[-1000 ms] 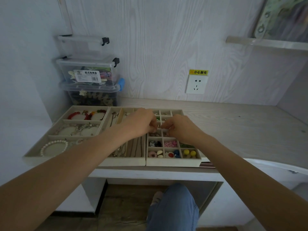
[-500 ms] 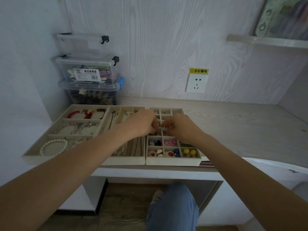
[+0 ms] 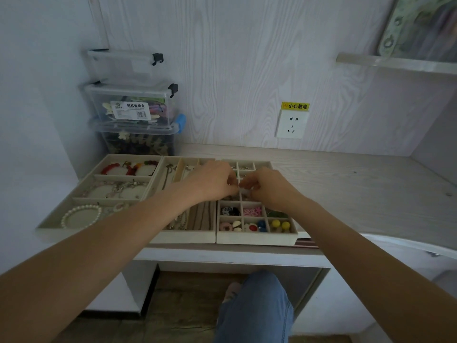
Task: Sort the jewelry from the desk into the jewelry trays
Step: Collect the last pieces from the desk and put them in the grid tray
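Three beige jewelry trays stand side by side on the desk's left part. The left tray [image 3: 74, 201] holds bracelets, among them a white pearl bracelet [image 3: 81, 216]. The middle tray [image 3: 181, 237] holds chains in long slots. The right tray [image 3: 256, 240] has small squares with earrings and coloured beads. My left hand [image 3: 212, 180] and my right hand [image 3: 268, 186] meet over the right tray's middle squares, fingers curled, together pinching a tiny metallic piece [image 3: 238, 186] too small to identify.
Three clear lidded storage boxes [image 3: 131, 105] are stacked in the back left corner behind the trays. A wall socket [image 3: 291, 123] sits above the desk [image 3: 358, 194]. A shelf [image 3: 395, 63] juts out at upper right. My knee in jeans [image 3: 257, 308] shows under the desk.
Both hands stay together over the right tray, with only slight finger movement. The view has shifted a little.
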{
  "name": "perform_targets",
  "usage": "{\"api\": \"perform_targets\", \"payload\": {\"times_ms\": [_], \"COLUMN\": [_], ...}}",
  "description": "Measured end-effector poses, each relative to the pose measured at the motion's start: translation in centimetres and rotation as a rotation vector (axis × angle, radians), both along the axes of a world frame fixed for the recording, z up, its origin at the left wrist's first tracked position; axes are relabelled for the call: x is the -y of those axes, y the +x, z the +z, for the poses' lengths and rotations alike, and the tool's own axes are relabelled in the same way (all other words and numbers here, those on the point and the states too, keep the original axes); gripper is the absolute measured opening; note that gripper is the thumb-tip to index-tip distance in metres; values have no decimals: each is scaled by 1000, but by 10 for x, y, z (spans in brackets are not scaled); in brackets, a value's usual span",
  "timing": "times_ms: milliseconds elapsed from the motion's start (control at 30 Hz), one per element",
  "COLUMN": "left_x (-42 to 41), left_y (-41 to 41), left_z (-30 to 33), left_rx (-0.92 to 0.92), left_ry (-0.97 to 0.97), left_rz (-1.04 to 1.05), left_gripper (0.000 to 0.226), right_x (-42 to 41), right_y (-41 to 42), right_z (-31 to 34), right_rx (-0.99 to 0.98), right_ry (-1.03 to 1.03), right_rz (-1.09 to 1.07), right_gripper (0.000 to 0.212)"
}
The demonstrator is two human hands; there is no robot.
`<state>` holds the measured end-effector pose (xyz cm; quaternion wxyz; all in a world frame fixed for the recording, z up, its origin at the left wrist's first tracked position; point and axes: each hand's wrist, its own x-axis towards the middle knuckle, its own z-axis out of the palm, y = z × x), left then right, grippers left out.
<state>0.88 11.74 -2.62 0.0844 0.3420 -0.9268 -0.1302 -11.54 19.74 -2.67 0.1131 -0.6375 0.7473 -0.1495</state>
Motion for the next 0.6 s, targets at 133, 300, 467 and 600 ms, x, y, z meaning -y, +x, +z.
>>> {"api": "perform_targets", "payload": {"times_ms": [133, 300, 467, 600], "left_x": [-8, -23, -43, -64], "left_y": [-4, -33, -93, -163], "left_z": [11, 22, 39, 40], "left_rx": [-118, -141, -95, -107], "left_ry": [0, 9, 40, 52], "left_rz": [-1, -36, -136, -249], "left_gripper": [23, 22, 19, 20], "right_x": [-7, -27, -62, -98], "right_y": [-10, -37, -97, -159], "right_z": [2, 13, 20, 10], "right_rx": [103, 164, 148, 101], "right_ry": [-78, -138, -207, -206], "right_rz": [-57, -152, -329, -519], "right_gripper": [31, 25, 30, 32]}}
